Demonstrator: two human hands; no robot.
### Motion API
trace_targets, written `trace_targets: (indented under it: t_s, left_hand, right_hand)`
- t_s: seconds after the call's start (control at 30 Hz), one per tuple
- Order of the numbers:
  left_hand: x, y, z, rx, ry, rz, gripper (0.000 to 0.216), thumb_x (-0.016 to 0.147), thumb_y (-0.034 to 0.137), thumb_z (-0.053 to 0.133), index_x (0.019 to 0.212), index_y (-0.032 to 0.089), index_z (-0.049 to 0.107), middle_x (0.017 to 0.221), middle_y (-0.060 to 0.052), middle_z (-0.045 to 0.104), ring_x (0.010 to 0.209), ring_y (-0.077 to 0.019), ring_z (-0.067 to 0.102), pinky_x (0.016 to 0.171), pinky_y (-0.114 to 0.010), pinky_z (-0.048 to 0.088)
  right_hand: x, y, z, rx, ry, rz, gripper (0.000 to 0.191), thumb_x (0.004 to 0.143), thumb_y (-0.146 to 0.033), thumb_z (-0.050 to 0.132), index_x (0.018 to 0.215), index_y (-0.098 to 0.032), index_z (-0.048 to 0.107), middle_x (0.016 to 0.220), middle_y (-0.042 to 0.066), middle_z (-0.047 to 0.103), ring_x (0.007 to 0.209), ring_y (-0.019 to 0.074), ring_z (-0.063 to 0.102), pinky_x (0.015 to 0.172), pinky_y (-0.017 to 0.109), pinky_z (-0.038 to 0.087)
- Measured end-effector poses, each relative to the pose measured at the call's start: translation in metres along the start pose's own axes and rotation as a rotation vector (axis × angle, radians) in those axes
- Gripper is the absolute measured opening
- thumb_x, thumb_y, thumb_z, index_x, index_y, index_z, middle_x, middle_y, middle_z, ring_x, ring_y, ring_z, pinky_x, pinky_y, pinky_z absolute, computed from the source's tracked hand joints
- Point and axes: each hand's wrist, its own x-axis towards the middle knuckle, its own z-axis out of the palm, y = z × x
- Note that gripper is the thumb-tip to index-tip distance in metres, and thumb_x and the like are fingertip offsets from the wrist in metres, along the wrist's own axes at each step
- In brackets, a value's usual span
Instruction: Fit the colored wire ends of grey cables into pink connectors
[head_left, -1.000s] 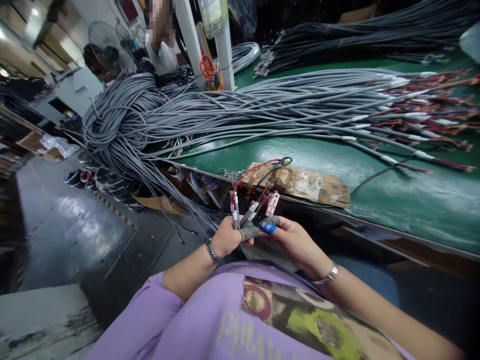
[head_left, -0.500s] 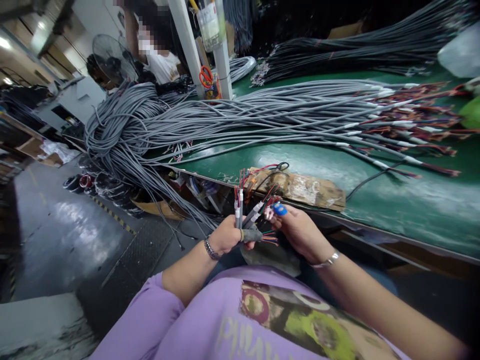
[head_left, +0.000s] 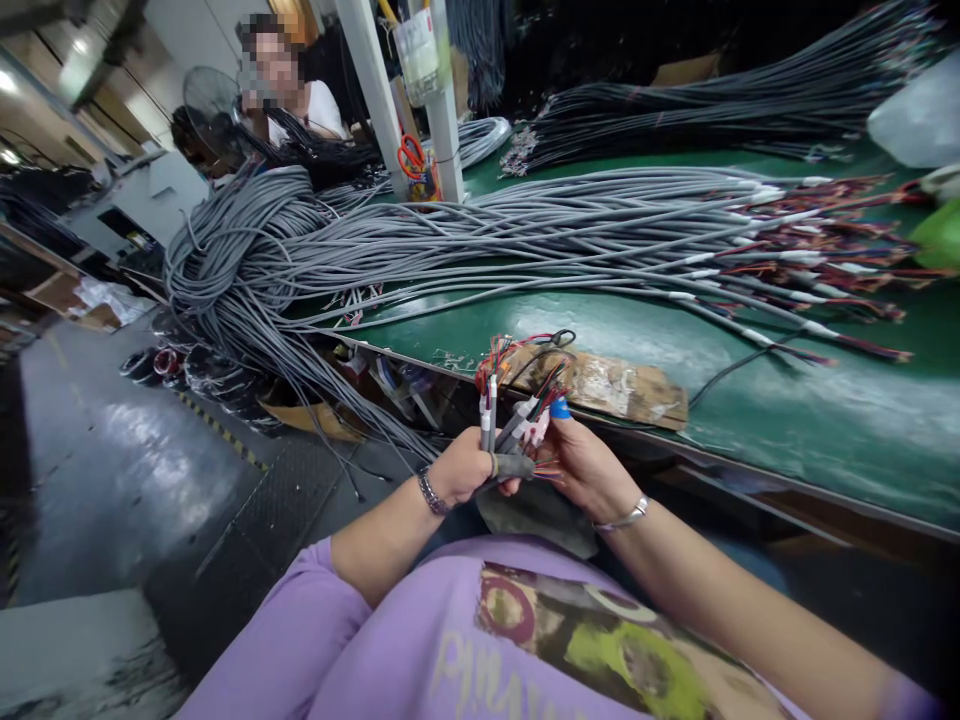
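My left hand (head_left: 463, 468) is closed around several grey cables (head_left: 511, 430). White sleeves and thin coloured wires show at their ends. One thicker grey cable end (head_left: 514, 466) points right across the left fingers, with fine wires fanning out of it. My right hand (head_left: 592, 468), with a blue finger cover (head_left: 560, 408) on one digit, is closed at the coloured wire ends (head_left: 551, 385). Small pinkish-white pieces (head_left: 537, 426) sit between the two hands; their kind is unclear. The right fingertips are partly hidden.
A worn wooden block (head_left: 619, 385) lies at the front edge of the green table (head_left: 787, 410). Behind it stretches a large bundle of grey cables (head_left: 525, 225). Black cables (head_left: 675, 115) lie farther back. A co-worker (head_left: 315, 105) is at the far left, beyond a white post (head_left: 448, 150).
My right hand has moved in slightly left, closer to the cables in my left hand. My left hand has shifted a little right. The co-worker has lowered their arms.
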Motion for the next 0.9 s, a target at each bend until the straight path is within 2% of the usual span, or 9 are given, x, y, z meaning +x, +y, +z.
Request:
trace_targets:
  t_s: [0.23,0.6,0.73,0.9]
  left_hand:
    - [-0.001,0.0,0.002,0.027,-0.007,-0.023,0.04,0.053,0.041,0.083,0.058,0.01,0.058,0.046,-0.001,0.056,0.04,-0.0088,0.048,0.044,-0.023,0.039]
    - [0.001,0.005,0.005,0.056,0.021,-0.043,0.042,0.051,0.042,0.083,0.056,0.011,0.055,0.043,0.0,0.053,0.037,-0.0085,0.045,0.042,-0.023,0.037]
    - [0.0,0.004,0.003,0.049,-0.001,-0.027,0.039,0.054,0.041,0.082,0.058,0.011,0.057,0.044,0.0,0.054,0.038,-0.0087,0.046,0.043,-0.023,0.038]
    - [-0.008,-0.001,-0.003,0.063,-0.031,-0.023,0.037,0.055,0.038,0.082,0.055,0.011,0.056,0.045,0.0,0.054,0.038,-0.0083,0.046,0.043,-0.022,0.035]
  right_hand:
    - [-0.002,0.002,0.002,0.028,0.016,-0.008,0.043,0.082,-0.06,0.058,0.09,-0.018,0.065,0.079,0.01,0.073,0.067,0.0248,0.069,0.055,0.037,0.058]
    - [-0.002,0.001,0.007,-0.107,0.101,-0.034,0.051,0.075,-0.07,0.057,0.087,-0.021,0.064,0.074,0.01,0.071,0.067,0.0273,0.068,0.053,0.037,0.055]
    - [-0.003,0.002,0.002,-0.086,0.12,-0.01,0.053,0.075,-0.073,0.054,0.077,-0.021,0.06,0.071,0.007,0.069,0.06,0.022,0.064,0.053,0.035,0.053]
    - [-0.005,0.004,-0.007,0.019,0.148,-0.065,0.045,0.076,-0.065,0.061,0.069,-0.021,0.057,0.062,-0.001,0.061,0.057,0.0131,0.058,0.059,0.026,0.051]
